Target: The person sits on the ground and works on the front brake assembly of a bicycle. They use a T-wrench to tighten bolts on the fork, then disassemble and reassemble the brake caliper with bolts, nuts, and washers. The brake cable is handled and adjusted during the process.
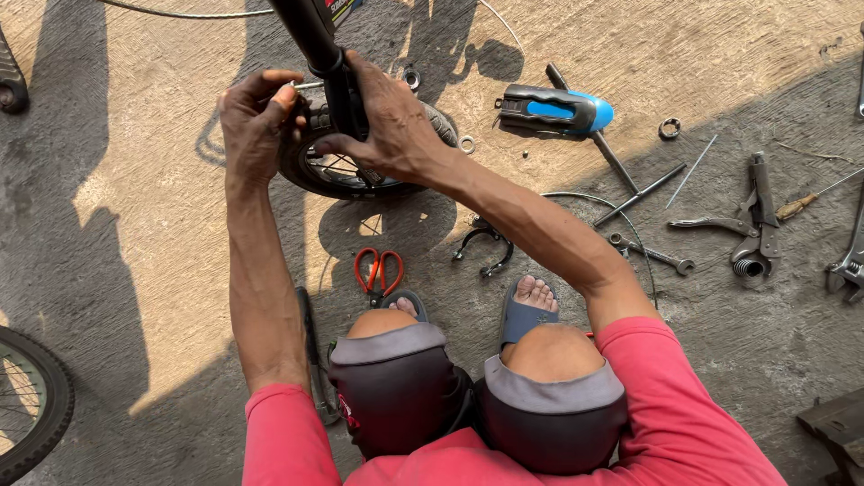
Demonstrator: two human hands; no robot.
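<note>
Head view. We look down on a person squatting on a concrete floor point(135, 270), knees in the lower centre, both arms stretched forward to a small bicycle wheel point(360, 166). The wheel stands upright on its tyre, seen almost edge-on from above; its plane and long axis run roughly left to right across the picture, slightly lower on the left. A black fork leg point(315, 45) comes down from the top edge, its long axis slanting from upper left to lower right, and meets the wheel near the hub.

We see the right hand point(391, 121) wrapped over the fork leg and the top of the tyre, its grip clamped around the black tube with fingers spread down toward the spokes. The left hand point(259, 117) is just left of the fork leg, thumb and fingers pinched together on a thin metal rod point(304, 85) that juts sideways at axle height, pointing left.

On the floor between wheel and feet lie red-handled scissors point(378, 270), blades toward the person, and a black curved brake caliper point(484, 247). To the right, well apart from the hands, we note a blue-and-black tool point(558, 110), a spanner point(650, 254), and pliers point(751, 220). Another wheel point(31, 405) shows at the lower left edge.
</note>
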